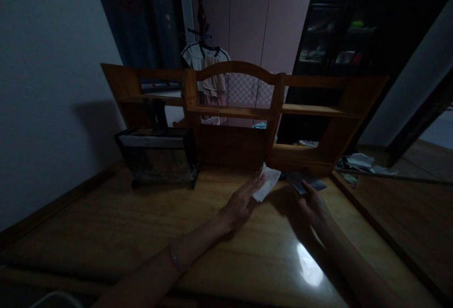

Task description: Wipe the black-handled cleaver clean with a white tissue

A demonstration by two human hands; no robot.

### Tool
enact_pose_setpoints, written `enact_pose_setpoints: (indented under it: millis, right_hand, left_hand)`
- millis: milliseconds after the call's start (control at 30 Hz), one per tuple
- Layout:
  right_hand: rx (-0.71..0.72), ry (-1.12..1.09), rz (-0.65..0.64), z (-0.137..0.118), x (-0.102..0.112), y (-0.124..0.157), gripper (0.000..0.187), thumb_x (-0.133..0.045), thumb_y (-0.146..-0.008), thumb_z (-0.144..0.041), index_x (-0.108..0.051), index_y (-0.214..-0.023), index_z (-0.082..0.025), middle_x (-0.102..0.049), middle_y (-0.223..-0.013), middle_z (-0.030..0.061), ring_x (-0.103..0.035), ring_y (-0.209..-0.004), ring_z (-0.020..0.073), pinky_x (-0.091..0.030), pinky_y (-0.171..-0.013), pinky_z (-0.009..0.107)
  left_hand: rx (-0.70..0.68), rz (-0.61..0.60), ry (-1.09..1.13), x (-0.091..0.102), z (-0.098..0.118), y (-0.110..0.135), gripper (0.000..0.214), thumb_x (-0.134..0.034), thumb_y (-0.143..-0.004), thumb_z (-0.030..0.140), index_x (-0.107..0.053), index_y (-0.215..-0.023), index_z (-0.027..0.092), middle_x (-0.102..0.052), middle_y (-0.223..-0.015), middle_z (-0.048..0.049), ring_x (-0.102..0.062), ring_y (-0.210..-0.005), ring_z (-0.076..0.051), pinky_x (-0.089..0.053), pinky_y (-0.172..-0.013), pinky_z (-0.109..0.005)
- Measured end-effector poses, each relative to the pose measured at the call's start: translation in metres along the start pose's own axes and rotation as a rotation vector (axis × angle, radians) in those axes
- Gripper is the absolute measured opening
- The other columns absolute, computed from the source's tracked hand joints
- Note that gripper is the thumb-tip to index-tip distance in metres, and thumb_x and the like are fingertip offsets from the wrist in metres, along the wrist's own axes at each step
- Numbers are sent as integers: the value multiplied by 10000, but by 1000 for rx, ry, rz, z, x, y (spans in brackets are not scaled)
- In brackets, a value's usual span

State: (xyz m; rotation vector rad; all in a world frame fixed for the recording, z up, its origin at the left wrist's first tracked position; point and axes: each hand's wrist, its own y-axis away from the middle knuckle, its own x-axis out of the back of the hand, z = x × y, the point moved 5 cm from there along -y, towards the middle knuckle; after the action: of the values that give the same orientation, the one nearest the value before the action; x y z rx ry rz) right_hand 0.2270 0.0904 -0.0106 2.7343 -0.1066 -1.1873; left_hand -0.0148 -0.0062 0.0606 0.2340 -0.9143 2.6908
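Observation:
My left hand [244,202] lies stretched over the wooden desk [141,223], its fingers flat on a white tissue or cloth [267,183] near the foot of the wooden shelf unit [233,110]. My right hand [313,204] reaches towards a dark flat packet or card [304,181] lying on the desk just right of the tissue; its fingertips touch or nearly touch the packet. The room is dim, so I cannot see whether the right fingers grip anything.
A dark wire or mesh rack [157,157] stands left of the shelf unit. Papers and small items [357,164] lie off the desk's right edge. A pink wardrobe [255,20] with hanging clothes [208,70] stands behind. A wall runs along the left.

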Motion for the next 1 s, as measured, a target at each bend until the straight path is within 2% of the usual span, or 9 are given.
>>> enact_pose_setpoints:
  millis: [200, 300, 433, 667, 767, 867, 1000]
  right_hand:
    - [-46, -18, 62, 7, -3, 5, 191, -535, -829, -80, -645, -954, -174, -742, -850, 45, -722, -715, 139, -601, -661, 160]
    - [-62, 12, 78, 6, -3, 6, 171, -538, -827, -78, -646, -926, -168, -739, -814, 40, -712, -651, 134, -598, -610, 157]
    - [-74, 74, 67, 5, -4, 8, 116, -594, -815, -110, -645, -903, -167, -740, -782, 38, -706, -626, 143, -602, -593, 179]
    - [-104, 192, 14, 18, -6, 12, 166, -675, -772, -206, -669, -937, -186, -737, -764, 55, -723, -716, 241, -628, -647, 332]
    - [-73, 228, 10, 24, -8, 10, 215, -681, -758, -200, -674, -973, -214, -737, -753, 43, -727, -774, 258, -626, -660, 335]
    - [-40, 250, -4, 27, -14, 11, 237, -710, -735, -205, -676, -969, -194, -752, -828, 61, -727, -820, 256, -621, -692, 314]
    - [-31, 276, -30, 28, -22, 18, 263, -738, -712, -221, -678, -962, -166, -756, -926, 80, -728, -824, 249, -613, -702, 309]
  left_hand:
    - [-76, -35, -28, -2, 9, 0, 540, -502, -933, 388, -438, -1448, 236, -348, -1540, -47, -235, -1451, -278, -123, -1196, -428]
    - [-94, -76, -93, -4, 11, 4, 535, -447, -948, 358, -417, -1462, 213, -352, -1538, -59, -221, -1456, -275, -124, -1192, -433]
    - [-100, -56, -143, -2, 12, 7, 522, -374, -964, 346, -423, -1459, 191, -432, -1489, -76, -223, -1456, -259, -129, -1190, -424]
    - [-20, -84, -161, -6, 2, 5, 444, -399, -951, 221, -538, -1372, 231, -543, -1398, -58, -339, -1408, -247, -160, -1189, -434]
    - [-30, -123, -143, -12, -1, 3, 496, -449, -914, 166, -499, -1401, 249, -471, -1463, -30, -311, -1424, -236, -146, -1196, -433]
    - [-22, -154, -89, -16, -2, 3, 534, -487, -896, 146, -471, -1419, 251, -375, -1524, -23, -276, -1439, -229, -103, -1206, -423]
    - [25, -200, 28, -18, -3, 2, 530, -541, -867, 155, -514, -1385, 266, -373, -1526, -21, -264, -1444, -240, -75, -1210, -426]
